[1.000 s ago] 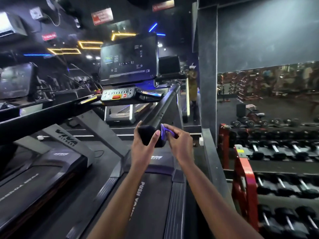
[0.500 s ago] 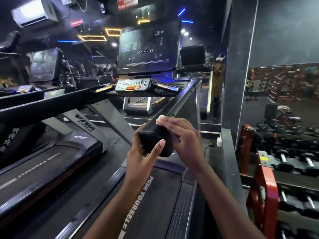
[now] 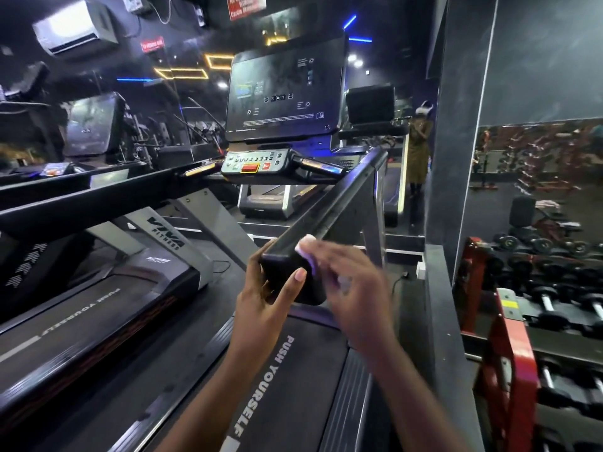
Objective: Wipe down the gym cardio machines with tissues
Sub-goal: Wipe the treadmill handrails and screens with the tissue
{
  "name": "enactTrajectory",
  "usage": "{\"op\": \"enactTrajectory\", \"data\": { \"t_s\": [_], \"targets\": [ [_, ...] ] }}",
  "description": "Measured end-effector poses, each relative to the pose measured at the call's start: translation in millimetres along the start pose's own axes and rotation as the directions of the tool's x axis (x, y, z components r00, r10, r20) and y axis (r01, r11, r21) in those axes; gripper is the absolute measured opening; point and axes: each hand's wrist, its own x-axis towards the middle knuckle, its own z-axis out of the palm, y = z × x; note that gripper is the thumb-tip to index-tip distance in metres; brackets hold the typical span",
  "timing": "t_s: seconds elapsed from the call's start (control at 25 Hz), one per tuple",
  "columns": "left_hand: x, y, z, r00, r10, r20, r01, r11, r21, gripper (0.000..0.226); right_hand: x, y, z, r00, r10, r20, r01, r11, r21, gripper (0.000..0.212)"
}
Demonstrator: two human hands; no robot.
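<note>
Here, a person standing at the foot of a treadmill (image 3: 356, 396) wipes the near end of its right-side handrail (image 3: 329, 207) with a small white tissue (image 3: 305, 242). The left hand (image 3: 264, 308) wraps the rail's blunt end cap from below, fingers curled round the far side and the thumb laid across the end face. That looks like a brace, steadying the bar against the push of the wipe.

The right hand (image 3: 355, 288) comes in from the right with the tissue at its fingertips, pressed to the top right edge of the rail just above the cap. Motion blur smears this hand. Its fingers seem bent and pinching the tissue, though the exact hold cannot be made out.

Both forearms reach out over the belt (image 3: 303, 353), printed PUSH YOURSELF. The rail climbs away from the hands toward the console (image 3: 254, 163) and its dark screen (image 3: 284, 89).

Judging by where the tissue sits, the wipe is at the low end of the bar, and the long run up to the console appears yet to be covered. A neighbouring treadmill (image 3: 81, 321) stands to the left and a red dumbbell rack (image 3: 512, 353) to the right.
</note>
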Motion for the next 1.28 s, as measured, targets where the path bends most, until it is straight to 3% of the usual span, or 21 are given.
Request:
{"op": "enactTrajectory", "data": {
  "t_s": [0.24, 0.44, 0.72, 0.96, 1.08, 1.2, 1.28],
  "targets": [
    [-1.0, 5.3, 5.4, 0.999, -0.020, -0.043, 0.021, 1.000, 0.017, 0.054, -17.4, 25.0, 33.5, 0.932, 0.257, -0.258, -0.219, 0.961, 0.167, 0.032],
    [-1.9, 5.8, 7.5, 0.997, -0.003, -0.074, 0.007, 0.998, 0.059, 0.060, -10.2, 64.0, 37.5, 0.868, 0.377, -0.324, -0.362, 0.926, 0.106, 0.040],
    [-1.8, 0.6, 9.0, 0.994, 0.029, -0.109, -0.016, 0.992, 0.123, 0.059, -64.7, 4.9, 39.7, 0.907, 0.271, -0.323, -0.203, 0.952, 0.230, 0.030],
    [-3.2, 2.0, 11.1, 0.989, 0.090, -0.115, -0.067, 0.981, 0.184, 0.074, -50.0, 46.9, 49.5, 0.864, 0.327, -0.383, -0.275, 0.943, 0.186, 0.031],
    [-6.2, -1.3, 5.4, 0.967, 0.250, -0.051, -0.214, 0.905, 0.368, 0.091, -39.1, 59.1, 39.3, 0.865, 0.363, -0.347, -0.301, 0.928, 0.219, 0.035],
    [-3.8, 1.3, 1.9, 0.922, 0.381, 0.066, -0.351, 0.752, 0.558, 0.076, -36.4, 45.7, 26.1, 0.870, 0.320, -0.376, -0.255, 0.944, 0.211, 0.029],
    [-1.4, 3.2, 1.8, 0.898, 0.430, 0.093, -0.396, 0.696, 0.599, 0.065, -53.0, 23.9, 30.5, 0.885, 0.272, -0.378, -0.205, 0.956, 0.209, 0.027]
  ]
}}
